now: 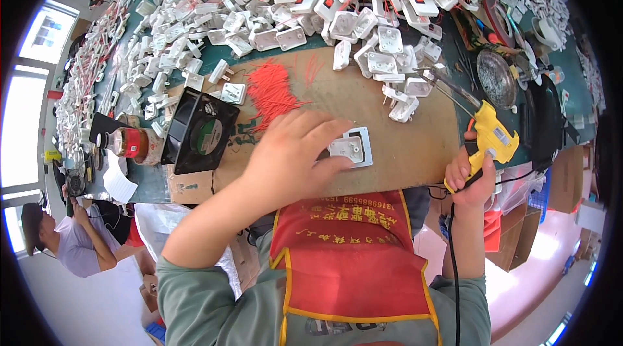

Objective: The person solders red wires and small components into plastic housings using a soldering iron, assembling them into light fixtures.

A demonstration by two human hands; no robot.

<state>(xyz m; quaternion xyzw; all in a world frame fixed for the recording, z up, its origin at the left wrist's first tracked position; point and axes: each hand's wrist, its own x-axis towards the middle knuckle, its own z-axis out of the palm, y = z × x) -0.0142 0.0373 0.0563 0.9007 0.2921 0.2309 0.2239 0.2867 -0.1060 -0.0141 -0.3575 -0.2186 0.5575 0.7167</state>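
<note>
My left hand (289,154) lies over the brown work board (409,145), its thumb and index finger closed at the left side of a small white plastic housing (347,148). The housing's hollow side faces up, with a pale square piece under or around it. In my right hand (472,180) is a yellow soldering gun (496,135), held by the grip. Its metal rods point up and left, away from the housing. A black cord hangs from the grip. Beyond my left hand lies a pile of short red wires (272,91).
White plastic housings and plugs (272,34) are heaped across the far side. A black fan (201,132) and a jar (130,143) stand at the left. A round metal dish (496,78) is at the right. Another person (71,235) sits at the left.
</note>
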